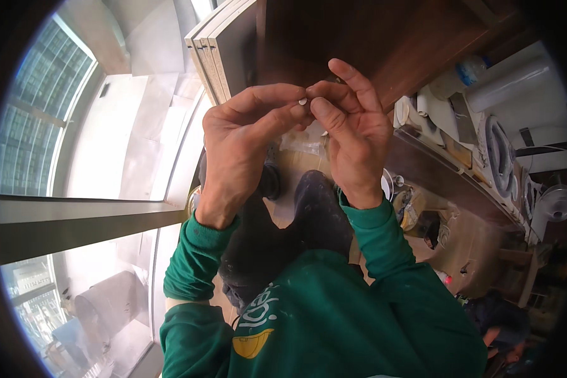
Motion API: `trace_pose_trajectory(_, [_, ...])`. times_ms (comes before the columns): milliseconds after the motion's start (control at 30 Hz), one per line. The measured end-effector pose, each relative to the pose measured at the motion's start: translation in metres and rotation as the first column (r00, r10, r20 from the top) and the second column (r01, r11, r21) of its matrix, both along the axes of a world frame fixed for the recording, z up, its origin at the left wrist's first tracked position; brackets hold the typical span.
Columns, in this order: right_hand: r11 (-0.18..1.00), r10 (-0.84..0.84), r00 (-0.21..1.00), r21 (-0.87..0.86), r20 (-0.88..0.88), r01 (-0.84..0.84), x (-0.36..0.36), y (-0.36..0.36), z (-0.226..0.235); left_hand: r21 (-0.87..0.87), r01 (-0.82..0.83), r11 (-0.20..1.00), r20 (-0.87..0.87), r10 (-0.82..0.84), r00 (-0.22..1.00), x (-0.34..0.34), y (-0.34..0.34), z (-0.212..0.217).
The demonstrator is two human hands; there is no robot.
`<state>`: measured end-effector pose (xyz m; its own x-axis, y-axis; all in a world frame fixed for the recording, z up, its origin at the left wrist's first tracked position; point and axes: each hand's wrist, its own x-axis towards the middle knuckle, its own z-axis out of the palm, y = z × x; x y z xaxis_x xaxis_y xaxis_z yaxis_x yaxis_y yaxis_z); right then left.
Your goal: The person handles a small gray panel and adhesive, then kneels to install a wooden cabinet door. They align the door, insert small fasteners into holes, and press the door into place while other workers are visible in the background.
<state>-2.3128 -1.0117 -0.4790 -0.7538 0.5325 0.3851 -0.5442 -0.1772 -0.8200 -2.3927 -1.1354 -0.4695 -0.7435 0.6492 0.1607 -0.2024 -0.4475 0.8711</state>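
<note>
My left hand (249,129) is raised in front of me, its thumb and forefinger pinched on a small white round piece (302,101), too small to name exactly. Close against those fingertips, my right hand (356,132) has its thumb and a finger drawn together, while another finger points up and away. What the right fingertips hold, if anything, is hidden. Just beyond both hands is a dark brown panel (334,41). Stacked boards (211,53) with pale chipboard edges stand beyond my left hand.
Windows (38,120) and a pale frame run along the left. At right, a long shelf (450,164) carries rolls, a bottle with a blue label (469,70) and a grey ring-shaped coil (499,145). Various items lie on the floor beneath. Another person (501,324) is low at the right.
</note>
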Motion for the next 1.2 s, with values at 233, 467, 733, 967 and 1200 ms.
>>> trace_pose_trajectory(233, [0.999,0.04,0.998,0.032,0.047,-0.042,0.016,-0.018,0.016,-0.001,-0.058,0.998,-0.064,0.058,0.996,0.018,-0.018,0.009])
trace_pose_trajectory(467, [0.992,0.089,0.988,0.082,0.128,-0.1,0.029,-0.01,0.032,-0.106,-0.047,0.993,-0.21,0.024,0.977,0.018,-0.019,0.018])
trace_pose_trajectory(733, [0.981,0.032,0.997,0.189,0.065,-0.044,0.045,-0.008,0.044,0.329,0.295,0.897,0.271,-0.389,0.881,0.009,-0.002,0.002])
trace_pose_trajectory(967, [0.859,-0.093,0.995,0.504,-0.02,0.09,0.049,-0.015,0.045,0.51,0.309,0.803,0.375,-0.531,0.76,0.023,0.003,0.008])
trace_pose_trajectory(1200, [0.828,-0.142,0.99,0.547,-0.005,0.121,0.048,-0.022,0.048,0.478,0.288,0.83,0.374,-0.489,0.789,0.028,0.002,0.008])
